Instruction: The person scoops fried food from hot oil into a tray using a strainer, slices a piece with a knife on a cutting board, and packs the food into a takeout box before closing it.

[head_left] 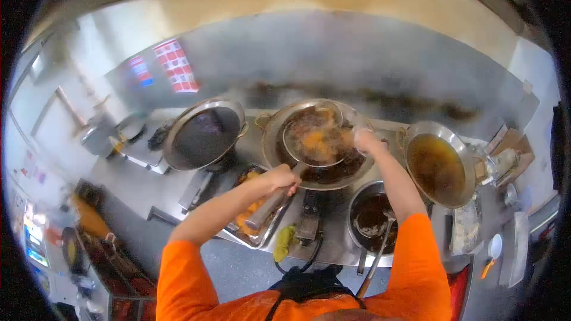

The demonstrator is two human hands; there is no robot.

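Note:
My left hand (284, 179) is closed round the handle of a large round strainer (302, 169), whose basket sits over the middle wok (275, 153) of dark liquid. Orange-brown food (318, 141) lies in the strainer, partly veiled by steam. At the right side of that wok is my right hand (365, 141), blurred, its fingers bent; what it holds, if anything, is hard to make out. Below my left forearm a metal tray (262, 239) holds more orange food.
A wok of dark liquid (205, 131) stands left, a wok of amber oil (437, 169) right. A pot (363, 235) with a ladle (380, 252) is at the counter's front. A yellow-green cloth (284, 242) hangs at the edge.

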